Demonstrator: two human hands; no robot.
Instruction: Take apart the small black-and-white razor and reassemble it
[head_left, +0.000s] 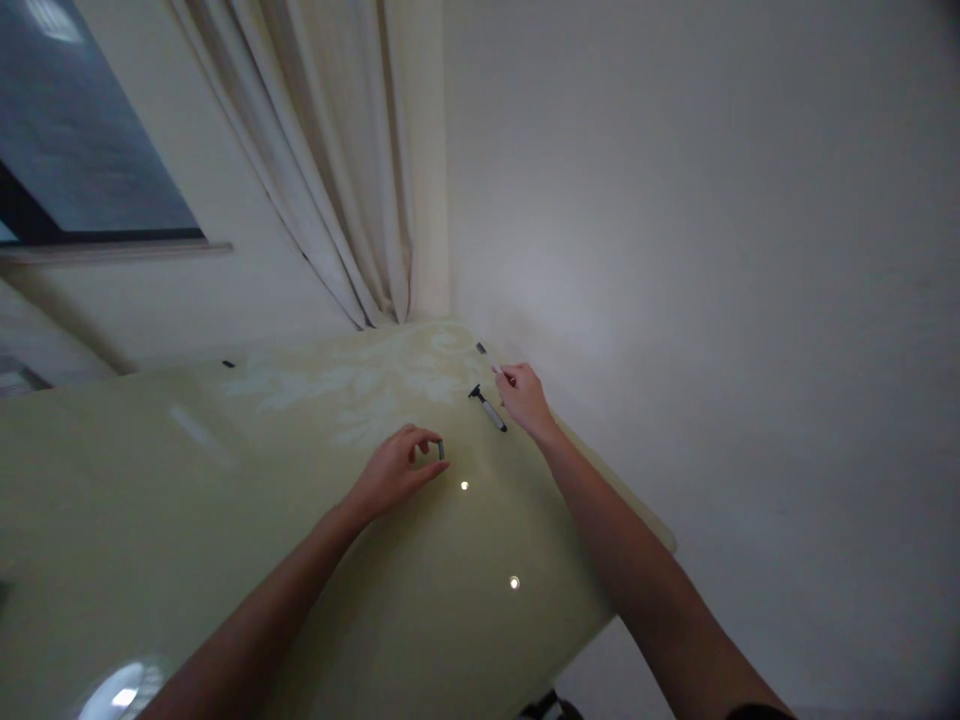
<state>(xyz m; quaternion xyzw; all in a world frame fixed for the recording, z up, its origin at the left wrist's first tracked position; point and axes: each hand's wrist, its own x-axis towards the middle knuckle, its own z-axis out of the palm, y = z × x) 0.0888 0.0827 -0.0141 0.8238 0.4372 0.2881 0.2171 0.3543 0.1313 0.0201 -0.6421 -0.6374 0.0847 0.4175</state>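
Observation:
Between the thumb and fingertips of my left hand (401, 465) is a small dark, battery-like cylinder (441, 450), held upright just above the glossy table (360, 580). My right hand (523, 397), farther off near the table's right edge, is closed around the handle of a toothbrush (489, 358). The brush's dark head points away to the upper left. A razor (491, 412) with a grey handle and black head lies on the table, between my two hands and just left of my right one.
A small black object (229, 364) lies by the table's far edge. Beyond stand a beige curtain (337, 170) and a window (97, 130). The plain wall (697, 250) borders the table on the right. A dark object (551, 706) shows below the near edge.

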